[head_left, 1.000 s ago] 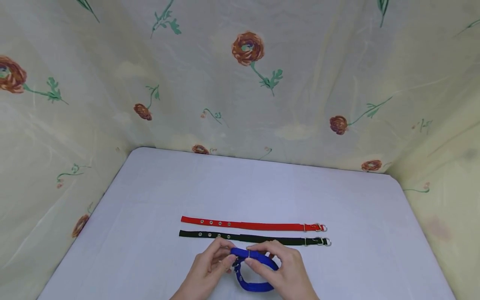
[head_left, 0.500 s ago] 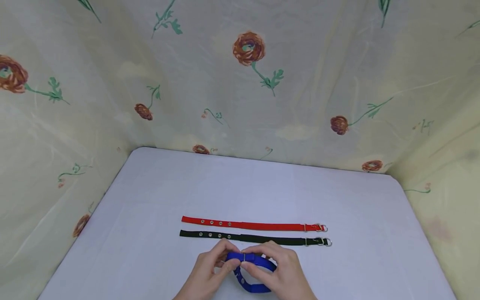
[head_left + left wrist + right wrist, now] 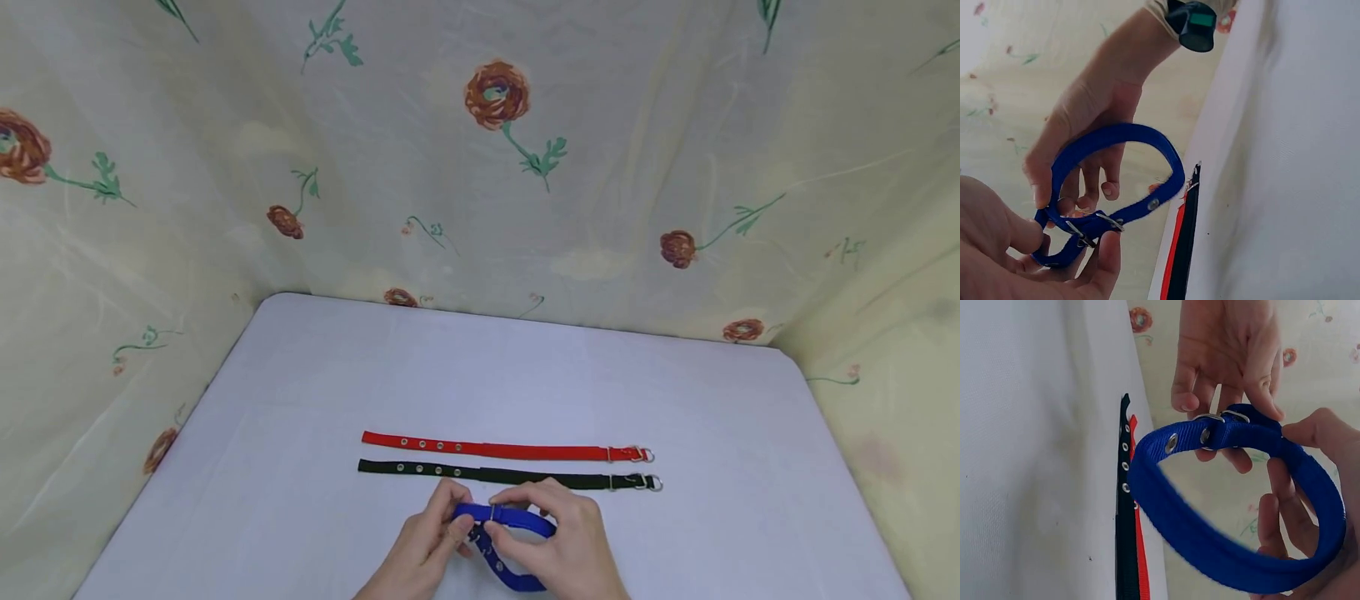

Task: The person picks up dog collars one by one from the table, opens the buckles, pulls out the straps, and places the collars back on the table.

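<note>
A blue webbing collar, bent into a loop, is held up above the table's front in both hands. My left hand pinches the strap near the buckle, with the thumb on the near side. My right hand pinches the band close to the thin metal keeper, fingertips just right of the left ones. In the right wrist view, the collar shows metal eyelets and fittings by the left fingers. The left wrist view shows the buckle near the left fingertips. Part of the band is hidden behind the right hand.
A red collar lies straight across the white table, its metal rings to the right. Parallel and nearer is a black collar, partly behind the hands. A flowered curtain surrounds the table's back and sides.
My hands came together at the keeper, then drew slightly apart. The lower part of the blue loop has shifted right and down. The red and black collars have stayed in place.
</note>
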A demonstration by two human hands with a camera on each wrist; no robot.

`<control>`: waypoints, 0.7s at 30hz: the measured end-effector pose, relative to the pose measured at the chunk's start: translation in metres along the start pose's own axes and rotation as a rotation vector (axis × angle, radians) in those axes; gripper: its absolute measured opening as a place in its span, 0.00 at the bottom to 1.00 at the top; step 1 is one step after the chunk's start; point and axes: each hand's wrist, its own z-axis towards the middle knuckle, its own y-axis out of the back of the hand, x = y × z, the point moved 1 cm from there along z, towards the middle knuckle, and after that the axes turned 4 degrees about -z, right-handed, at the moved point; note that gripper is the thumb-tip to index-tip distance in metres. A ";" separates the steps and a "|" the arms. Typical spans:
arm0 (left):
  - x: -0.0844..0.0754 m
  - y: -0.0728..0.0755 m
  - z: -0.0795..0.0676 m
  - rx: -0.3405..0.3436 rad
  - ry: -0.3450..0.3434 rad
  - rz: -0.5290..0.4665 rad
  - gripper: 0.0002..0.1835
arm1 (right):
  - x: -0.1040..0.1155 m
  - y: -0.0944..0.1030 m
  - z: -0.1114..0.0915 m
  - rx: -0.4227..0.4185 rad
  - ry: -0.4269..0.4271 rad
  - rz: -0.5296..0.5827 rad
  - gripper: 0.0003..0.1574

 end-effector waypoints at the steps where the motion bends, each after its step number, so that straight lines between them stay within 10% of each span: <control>1: 0.002 0.000 0.001 0.014 -0.006 0.003 0.19 | 0.000 0.000 0.000 0.002 0.000 0.003 0.16; 21: -0.025 -0.009 -0.004 -0.088 -0.154 0.274 0.13 | -0.011 -0.001 0.000 -0.032 0.321 0.054 0.16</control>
